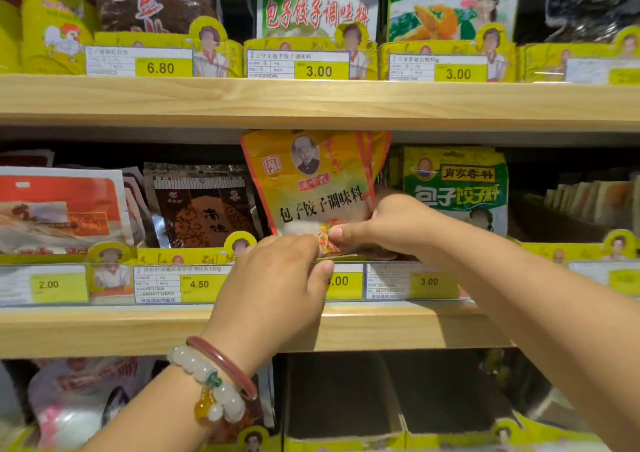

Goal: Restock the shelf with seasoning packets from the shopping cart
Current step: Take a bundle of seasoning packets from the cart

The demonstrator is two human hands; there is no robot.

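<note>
Right now both hands are clamped on the bottom edge of a bunch of orange seasoning packets [313, 181], standing on the middle shelf [104, 327] just behind its price rail [388, 280]. The left hand [277, 278] pinches the lower edge from below and in front, while the right hand [384, 223] grips the lower right corner, thumb across the front. Held this way, the packets probably stay squared together and upright while they are seated into their slot, between the dark brown packets [204, 205] to the left and the green packet [457, 181] to the right. Their tops tilt slightly left, nearly touching the upper shelf. The front packet is glossy orange with a small portrait, a red seal and black lettering.
</note>
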